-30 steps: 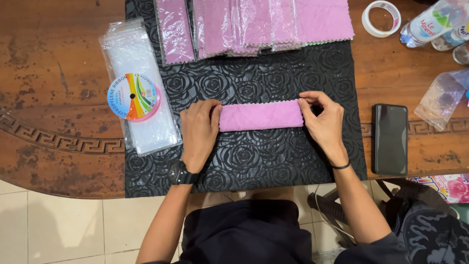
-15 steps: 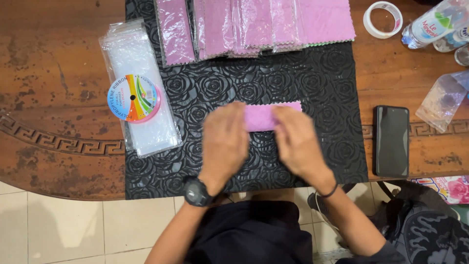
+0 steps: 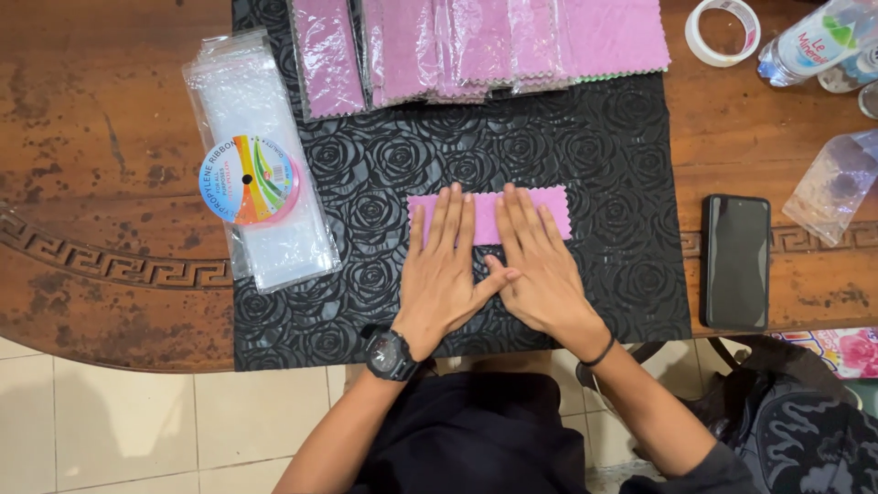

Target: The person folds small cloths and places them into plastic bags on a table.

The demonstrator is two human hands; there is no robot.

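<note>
A folded pink cloth strip (image 3: 485, 212) with zigzag edges lies on a black rose-embossed mat (image 3: 622, 165). My left hand (image 3: 444, 270) presses flat on the strip's left half, fingers spread and pointing away from me. Beside it my right hand (image 3: 538, 265) lies flat on the right half, and the two thumbs touch below the cloth. Neither hand grips anything. The middle of the strip is hidden under my fingers.
Several pink cloths in clear sleeves (image 3: 476, 46) lie at the mat's far edge. A stack of clear plastic bags (image 3: 265, 210) with a ribbon spool (image 3: 249, 180) is at the left. On the right are a black phone (image 3: 735, 261), a tape roll (image 3: 722, 32), a bottle (image 3: 814, 41) and a crumpled clear bag (image 3: 837, 183).
The hands moved from the ends of the strip to its middle and now lie flat on it. The strip looks shorter than a second ago.
</note>
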